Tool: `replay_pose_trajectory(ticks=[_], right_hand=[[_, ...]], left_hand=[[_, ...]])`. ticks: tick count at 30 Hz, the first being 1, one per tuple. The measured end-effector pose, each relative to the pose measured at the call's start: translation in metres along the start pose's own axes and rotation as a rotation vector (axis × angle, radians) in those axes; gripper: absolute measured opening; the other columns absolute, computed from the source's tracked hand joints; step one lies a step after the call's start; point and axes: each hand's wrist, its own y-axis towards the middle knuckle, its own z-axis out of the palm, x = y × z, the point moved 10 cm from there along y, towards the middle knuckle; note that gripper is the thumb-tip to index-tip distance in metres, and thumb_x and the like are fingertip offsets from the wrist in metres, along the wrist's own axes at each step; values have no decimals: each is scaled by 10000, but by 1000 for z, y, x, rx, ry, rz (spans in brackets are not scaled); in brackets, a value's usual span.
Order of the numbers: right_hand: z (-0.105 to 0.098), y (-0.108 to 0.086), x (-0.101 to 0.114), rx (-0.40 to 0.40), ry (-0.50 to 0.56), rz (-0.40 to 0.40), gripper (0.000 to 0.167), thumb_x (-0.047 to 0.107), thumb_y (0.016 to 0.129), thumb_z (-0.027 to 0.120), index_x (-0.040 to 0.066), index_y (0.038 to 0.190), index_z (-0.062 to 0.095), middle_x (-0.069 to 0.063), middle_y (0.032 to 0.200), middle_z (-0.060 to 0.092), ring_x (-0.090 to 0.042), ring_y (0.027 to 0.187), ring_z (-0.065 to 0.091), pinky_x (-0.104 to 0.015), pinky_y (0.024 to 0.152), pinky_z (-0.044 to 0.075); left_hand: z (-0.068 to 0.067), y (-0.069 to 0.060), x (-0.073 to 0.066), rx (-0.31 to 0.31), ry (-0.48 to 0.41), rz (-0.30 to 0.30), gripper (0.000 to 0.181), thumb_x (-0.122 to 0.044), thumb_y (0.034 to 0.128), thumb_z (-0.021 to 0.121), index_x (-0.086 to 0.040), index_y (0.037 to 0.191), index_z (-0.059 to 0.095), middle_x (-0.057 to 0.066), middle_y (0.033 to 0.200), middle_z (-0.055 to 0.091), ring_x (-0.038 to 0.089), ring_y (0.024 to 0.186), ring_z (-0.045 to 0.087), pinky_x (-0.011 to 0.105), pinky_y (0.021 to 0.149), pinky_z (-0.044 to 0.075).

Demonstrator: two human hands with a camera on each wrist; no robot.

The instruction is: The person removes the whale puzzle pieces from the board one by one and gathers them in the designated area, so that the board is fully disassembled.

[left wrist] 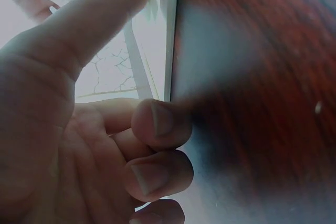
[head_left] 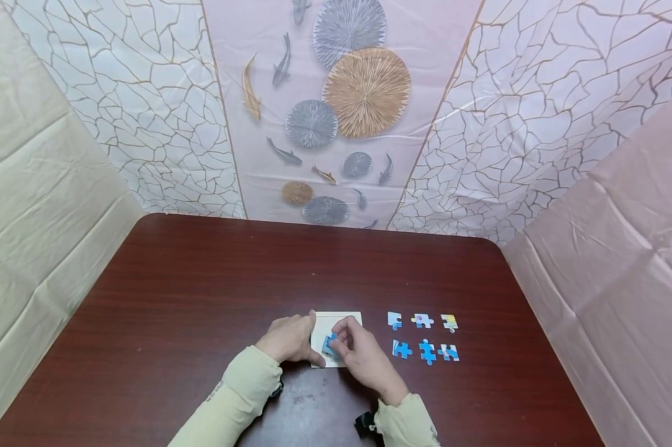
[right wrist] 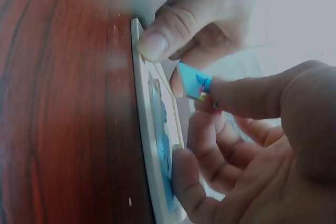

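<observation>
A small light-coloured puzzle tray (head_left: 338, 315) lies on the table between the two hands. My left hand (head_left: 291, 338) holds its left side, the thumb over the near left corner and the fingers along the edge. Above the tray, my right hand (head_left: 363, 360) pinches a blue puzzle piece (right wrist: 192, 81) between thumb and fingers. The held piece is tilted and apart from the tray in the right wrist view. Blue pieces (right wrist: 167, 156) lie inside the tray's near part, partly hidden by the right fingers. The left thumb covers part of the tray rim.
Right of the tray, several loose puzzle pieces lie in two rows, among them a yellow-patterned piece (head_left: 449, 321) and a blue piece (head_left: 427, 352). The dark red-brown table (head_left: 201, 279) is bordered by patterned cloth (head_left: 179, 124) at the back and sides.
</observation>
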Motion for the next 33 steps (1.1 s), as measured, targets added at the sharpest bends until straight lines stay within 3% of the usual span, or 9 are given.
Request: replay_pose_trajectory(ticks=[6,11,16,22,28,33], right_hand=[[-9,-3,-1,16,31,-9,162,168,941,655,104,1086,618,20,860,593,-144,760,574,-271,680,473],[-32,-12,-6,-61,18,15,185,149,902,704,130,1084,683,31,843,608,-175,731,573,-278,637,483],[-60,-25,-23,-164,-17,117,214,121,857,748,145,1066,706,45,830,625,-163,711,566,-274,568,472],[-88,-45,-43,-251,-15,237,145,115,830,776,156,950,708,22,810,650,-153,714,575,-265,580,467],[-100,-64,-57,-261,-82,328,106,158,829,780,155,914,717,38,766,654,-131,670,565,-257,564,446],[-97,-71,-61,-229,-123,322,86,150,810,794,147,835,711,60,733,653,-95,645,553,-240,574,440]], left_hand=[[1,0,1,2,-6,-1,1114,-588,586,859,43,1404,440,145,992,686,251,888,656,411,748,503],[1,1,1,-2,-15,2,1114,-577,580,867,51,1397,442,158,1007,686,268,912,657,426,757,503],[1,1,0,-10,-14,9,1128,-578,588,863,58,1410,426,164,1035,688,271,937,656,429,757,505],[0,1,-1,-13,-20,13,1133,-575,589,864,64,1413,420,178,1043,687,268,939,657,429,754,505],[2,1,-1,-12,-21,25,1130,-582,596,858,64,1413,419,166,1042,684,284,943,651,432,760,505],[2,1,-2,-13,-22,26,1130,-580,595,859,65,1413,420,166,1033,685,281,931,651,429,760,504]])
